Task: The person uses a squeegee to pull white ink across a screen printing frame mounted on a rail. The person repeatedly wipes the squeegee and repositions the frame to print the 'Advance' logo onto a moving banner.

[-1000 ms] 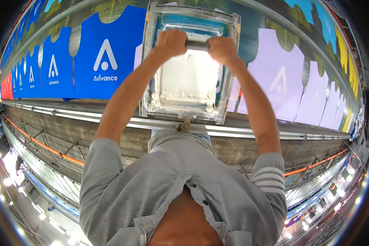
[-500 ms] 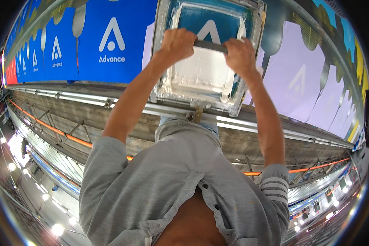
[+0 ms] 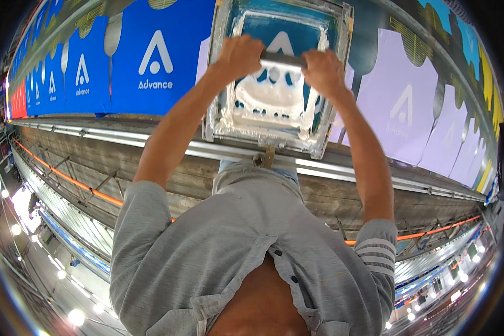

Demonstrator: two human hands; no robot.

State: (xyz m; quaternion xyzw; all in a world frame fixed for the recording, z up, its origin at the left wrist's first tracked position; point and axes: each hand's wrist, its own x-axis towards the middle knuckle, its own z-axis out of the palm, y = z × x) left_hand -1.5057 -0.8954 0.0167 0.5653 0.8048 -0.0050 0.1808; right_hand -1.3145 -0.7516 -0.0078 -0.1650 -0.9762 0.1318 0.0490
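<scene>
My left hand (image 3: 239, 57) and my right hand (image 3: 323, 71) are both closed around the ends of a grey squeegee bar (image 3: 283, 60), held crosswise inside a metal-framed printing screen (image 3: 343, 35). The screen is teal inside, with a pale triangular logo shape showing above the bar. Thick white ink (image 3: 263, 115) covers much of the screen below the bar, broken by small teal gaps, and is smeared along the inner edges.
Blue shirt panels (image 3: 123, 84) with white printing line the left, lilac panels (image 3: 389, 117) the right, with cyan and yellow pieces (image 3: 470, 50) beyond. A metal rail (image 3: 330, 174) runs along the near edge, with orange piping (image 3: 73, 177) beside it.
The white ink has thinned in the screen's upper and middle parts, exposing teal and the logo shape. Both hands still grip the bar. The screen appears higher and further right as the view shifts.
</scene>
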